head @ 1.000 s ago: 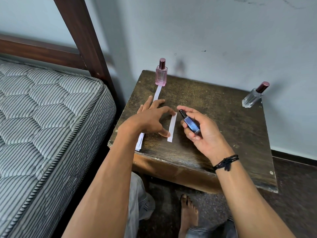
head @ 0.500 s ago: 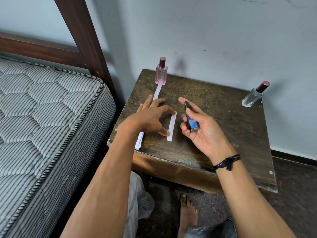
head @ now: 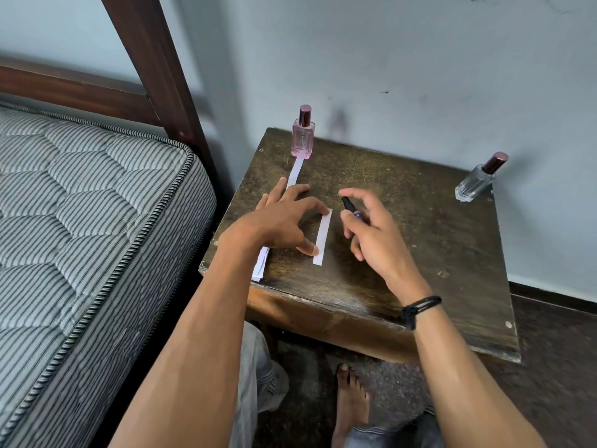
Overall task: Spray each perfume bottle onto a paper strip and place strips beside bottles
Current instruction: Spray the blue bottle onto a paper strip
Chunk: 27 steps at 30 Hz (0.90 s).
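Note:
My right hand (head: 371,231) grips a small dark blue perfume bottle (head: 351,207), its black nozzle end pointing left toward a white paper strip (head: 323,236) flat on the wooden table (head: 420,253). My left hand (head: 281,221) rests spread on the table, thumb and forefinger pinning that strip's ends. A pink perfume bottle (head: 303,133) stands at the back left with another strip (head: 295,171) in front of it. A clear perfume bottle (head: 478,179) with a dark cap stands at the back right corner. Spare strips (head: 261,265) lie under my left wrist.
A striped mattress (head: 80,221) and a dark wooden bed frame (head: 155,59) are close on the left. The wall runs right behind the table. My bare foot (head: 350,402) is on the floor under the table's front edge.
My right hand has turned over, so the blue bottle is now mostly hidden by the fingers and its nozzle aims at the strip. My left hand has stayed on the strip.

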{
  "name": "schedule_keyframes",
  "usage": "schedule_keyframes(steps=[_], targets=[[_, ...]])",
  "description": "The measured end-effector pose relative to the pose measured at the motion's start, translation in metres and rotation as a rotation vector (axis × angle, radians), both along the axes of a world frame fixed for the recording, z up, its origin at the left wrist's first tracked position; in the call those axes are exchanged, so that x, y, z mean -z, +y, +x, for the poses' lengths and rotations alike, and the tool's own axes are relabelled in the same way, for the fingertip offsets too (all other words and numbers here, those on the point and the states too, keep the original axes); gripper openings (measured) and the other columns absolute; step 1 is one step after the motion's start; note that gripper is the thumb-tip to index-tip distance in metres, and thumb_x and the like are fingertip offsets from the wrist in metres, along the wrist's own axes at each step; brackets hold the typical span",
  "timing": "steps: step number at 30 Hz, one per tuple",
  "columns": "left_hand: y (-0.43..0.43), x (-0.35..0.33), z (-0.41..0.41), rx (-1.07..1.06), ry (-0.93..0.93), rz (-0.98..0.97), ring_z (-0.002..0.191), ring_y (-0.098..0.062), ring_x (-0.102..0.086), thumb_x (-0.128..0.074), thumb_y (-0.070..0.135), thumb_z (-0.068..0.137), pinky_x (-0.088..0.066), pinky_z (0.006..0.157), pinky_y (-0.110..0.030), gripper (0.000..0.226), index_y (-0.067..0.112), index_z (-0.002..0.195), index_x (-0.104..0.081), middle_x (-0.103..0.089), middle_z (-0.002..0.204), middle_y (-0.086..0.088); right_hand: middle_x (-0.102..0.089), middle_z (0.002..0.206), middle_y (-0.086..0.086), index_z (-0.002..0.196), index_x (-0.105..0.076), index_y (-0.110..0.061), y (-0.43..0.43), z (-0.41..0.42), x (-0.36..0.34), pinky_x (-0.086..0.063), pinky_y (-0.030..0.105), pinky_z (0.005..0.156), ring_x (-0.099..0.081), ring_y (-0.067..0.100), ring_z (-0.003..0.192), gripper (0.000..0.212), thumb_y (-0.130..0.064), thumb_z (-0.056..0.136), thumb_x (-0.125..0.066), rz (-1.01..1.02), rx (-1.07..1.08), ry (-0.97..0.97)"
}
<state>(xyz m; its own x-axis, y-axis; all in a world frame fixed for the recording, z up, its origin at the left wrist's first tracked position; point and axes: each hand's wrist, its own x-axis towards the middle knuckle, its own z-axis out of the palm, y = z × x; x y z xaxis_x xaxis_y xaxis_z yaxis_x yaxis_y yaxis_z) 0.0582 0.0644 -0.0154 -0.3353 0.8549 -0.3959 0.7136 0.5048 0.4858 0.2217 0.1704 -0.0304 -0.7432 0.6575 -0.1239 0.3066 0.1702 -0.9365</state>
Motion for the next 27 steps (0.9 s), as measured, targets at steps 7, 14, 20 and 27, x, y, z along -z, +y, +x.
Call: schedule_keyframes(steps=[7, 14, 20, 27], targets=[[0.000, 0.000, 0.000, -0.002, 0.003, -0.006, 0.152, -0.020, 0.024, -0.085, 0.039, 0.076, 0.006, 0.121, -0.053, 0.075, 0.046, 0.139, -0.045, -0.002, 0.167, 0.013, -0.047, 0.067, -0.013, 0.138, -0.042, -0.034, -0.015, 0.002, 0.003, -0.040, 0.036, 0.053, -0.049, 0.008, 0.056, 0.030, -0.032, 0.108, -0.041, 0.635, -0.127, -0.249], [0.000, 0.001, -0.001, -0.001, 0.009, -0.012, 0.152, -0.019, 0.024, -0.085, 0.040, 0.075, 0.006, 0.122, -0.053, 0.078, 0.044, 0.142, -0.043, -0.001, 0.167, 0.014, -0.045, 0.066, -0.014, 0.133, -0.052, -0.039, -0.015, 0.001, 0.004, -0.043, 0.036, 0.057, -0.045, 0.006, 0.057, 0.032, -0.028, 0.104, -0.043, 0.679, -0.154, -0.272], [0.000, 0.000, 0.001, -0.011, -0.011, -0.004, 0.152, -0.019, 0.024, -0.085, 0.039, 0.076, 0.006, 0.121, -0.052, 0.073, 0.045, 0.137, -0.046, -0.002, 0.167, 0.014, -0.052, 0.075, -0.011, 0.132, -0.053, -0.038, -0.016, -0.001, 0.010, -0.044, 0.035, 0.053, -0.056, 0.019, 0.066, 0.031, -0.031, 0.104, -0.043, 0.765, -0.151, -0.303], [0.000, 0.000, 0.001, -0.012, -0.017, -0.001, 0.152, -0.018, 0.024, -0.085, 0.039, 0.075, 0.006, 0.121, -0.053, 0.074, 0.045, 0.138, -0.046, -0.002, 0.166, 0.014, -0.058, 0.081, -0.009, 0.128, -0.058, -0.034, -0.020, -0.002, 0.017, -0.038, 0.031, 0.049, -0.059, 0.023, 0.065, 0.029, -0.030, 0.100, -0.048, 0.856, -0.121, -0.293]])
